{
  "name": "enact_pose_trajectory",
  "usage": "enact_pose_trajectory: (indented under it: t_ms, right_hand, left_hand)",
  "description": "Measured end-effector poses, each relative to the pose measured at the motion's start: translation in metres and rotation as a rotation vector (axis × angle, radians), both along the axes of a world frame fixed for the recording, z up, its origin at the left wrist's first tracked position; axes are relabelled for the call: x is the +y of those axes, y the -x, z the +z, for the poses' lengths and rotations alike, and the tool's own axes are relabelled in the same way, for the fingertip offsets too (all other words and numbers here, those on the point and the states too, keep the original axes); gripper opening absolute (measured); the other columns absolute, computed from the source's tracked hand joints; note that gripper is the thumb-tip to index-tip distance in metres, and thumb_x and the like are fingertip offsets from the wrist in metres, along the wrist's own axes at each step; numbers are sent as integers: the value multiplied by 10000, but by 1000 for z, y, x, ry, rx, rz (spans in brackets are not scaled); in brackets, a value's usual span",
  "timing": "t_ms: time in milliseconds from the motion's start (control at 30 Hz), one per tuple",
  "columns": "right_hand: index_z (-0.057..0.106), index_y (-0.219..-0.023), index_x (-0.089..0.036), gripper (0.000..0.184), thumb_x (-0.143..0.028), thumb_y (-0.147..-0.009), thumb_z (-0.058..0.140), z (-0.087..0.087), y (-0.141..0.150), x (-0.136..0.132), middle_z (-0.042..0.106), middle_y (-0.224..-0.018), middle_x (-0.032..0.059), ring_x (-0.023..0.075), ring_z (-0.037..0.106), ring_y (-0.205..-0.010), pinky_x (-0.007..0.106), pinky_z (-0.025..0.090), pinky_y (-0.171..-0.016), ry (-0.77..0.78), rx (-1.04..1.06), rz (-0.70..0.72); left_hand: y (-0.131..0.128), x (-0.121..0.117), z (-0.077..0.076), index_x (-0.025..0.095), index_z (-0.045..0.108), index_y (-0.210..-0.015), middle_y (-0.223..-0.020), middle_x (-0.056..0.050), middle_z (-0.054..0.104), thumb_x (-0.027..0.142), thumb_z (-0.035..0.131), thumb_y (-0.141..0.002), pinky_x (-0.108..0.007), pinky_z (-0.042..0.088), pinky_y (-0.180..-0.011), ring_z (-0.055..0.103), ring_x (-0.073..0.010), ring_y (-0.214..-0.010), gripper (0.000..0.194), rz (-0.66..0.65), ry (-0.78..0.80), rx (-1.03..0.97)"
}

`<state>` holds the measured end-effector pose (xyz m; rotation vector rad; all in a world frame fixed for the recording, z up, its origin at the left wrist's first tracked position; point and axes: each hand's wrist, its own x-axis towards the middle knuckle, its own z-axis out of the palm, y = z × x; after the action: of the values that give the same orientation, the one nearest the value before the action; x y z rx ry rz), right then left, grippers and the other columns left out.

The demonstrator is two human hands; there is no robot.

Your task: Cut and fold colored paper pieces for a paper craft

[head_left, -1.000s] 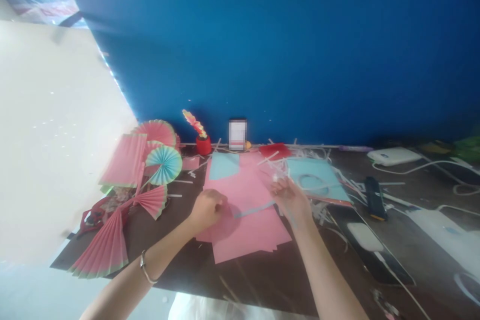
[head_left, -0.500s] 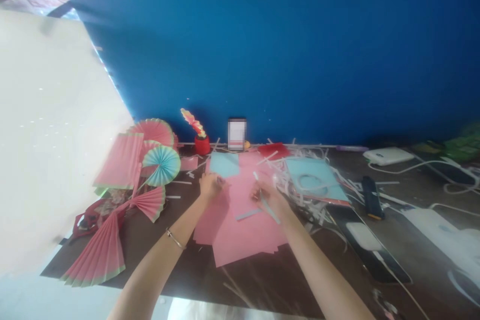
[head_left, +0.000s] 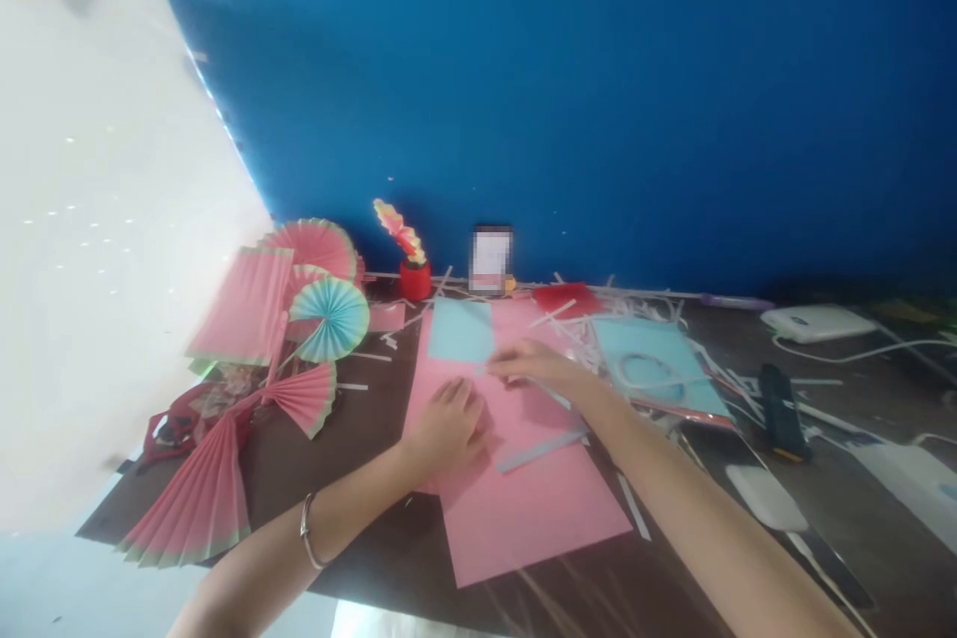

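Note:
My left hand [head_left: 451,424] lies flat on the pink paper sheets [head_left: 538,518], fingers stretched out and slightly apart. Further up, my right hand [head_left: 534,364] is bent over the sheets with its fingers together, at the lower edge of a light blue paper square [head_left: 462,329]. A narrow pale blue paper strip [head_left: 554,393] shows beneath it and seems pinched at the fingertips, though blur hides the exact grip. Another grey-blue strip [head_left: 539,451] rests across the pink paper, to the right of my left hand.
Pleated pink fans [head_left: 201,498] and a round blue fan [head_left: 330,319] stand at the left. Behind are a red pot [head_left: 416,280] and red paper [head_left: 566,299]. To the right lie blue sheets [head_left: 650,359], white scraps, a black tool [head_left: 782,414] and a white device [head_left: 818,322].
My left hand has come nearer and flattened onto the pink paper. My right hand has moved inward toward the blue square. The front pink sheet has shifted nearer and right; the view has turned slightly.

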<state>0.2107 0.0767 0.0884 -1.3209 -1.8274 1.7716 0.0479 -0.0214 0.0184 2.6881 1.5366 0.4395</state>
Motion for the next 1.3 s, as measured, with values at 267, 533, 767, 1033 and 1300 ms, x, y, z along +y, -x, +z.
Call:
enact_pose_trajectory:
  t_ms: [267,533,767,1033,1300]
  right_hand:
    - [683,-668,-143,273,-403,-584,683,-18,31,29,596,-589,22,99,475,-520,218,339,-470,-112,-329,280]
    - [682,-599,-150,239,-385,-558,692,-32,47,53,540,-487,15,97,412,-456,238,271,-425,-96,-363,329]
    - [691,-588,-192,246,-436,-562,693,-49,46,73,530,-477,9,116,404,-466,261,245,-436,-124,-386,422]
    - [663,-550,-169,277,-446,-565,680,-42,52,67,495,-468,-2,104,387,-466,254,225,-433,-105,-449,411]
    - [651,-525,-180,253,-428,-556,692,-46,52,65,475,-454,-1,105,359,-454,265,216,-430,-98,-448,399]
  left_hand:
    - [-30,-10,-25,-92,412,-1213,-1236,-299,453,418,291,-856,-462,329,-937,417,-372,-1160,633,139,-92,50]
    - [-30,-12,-29,-68,402,-1243,-1240,-264,472,441,273,-847,-450,327,-946,426,-358,-1153,658,158,-85,21]
    - [-30,-9,-30,-79,405,-1237,-1235,-265,476,436,248,-857,-445,328,-942,427,-344,-1150,659,151,-69,51]
    - [-29,-11,-27,-84,391,-1248,-1248,-262,467,417,298,-843,-432,313,-964,414,-337,-1165,650,162,-49,28]
    - [-28,-11,-26,-54,395,-1261,-1261,-239,468,412,277,-846,-439,295,-981,397,-333,-1185,635,165,-29,23]
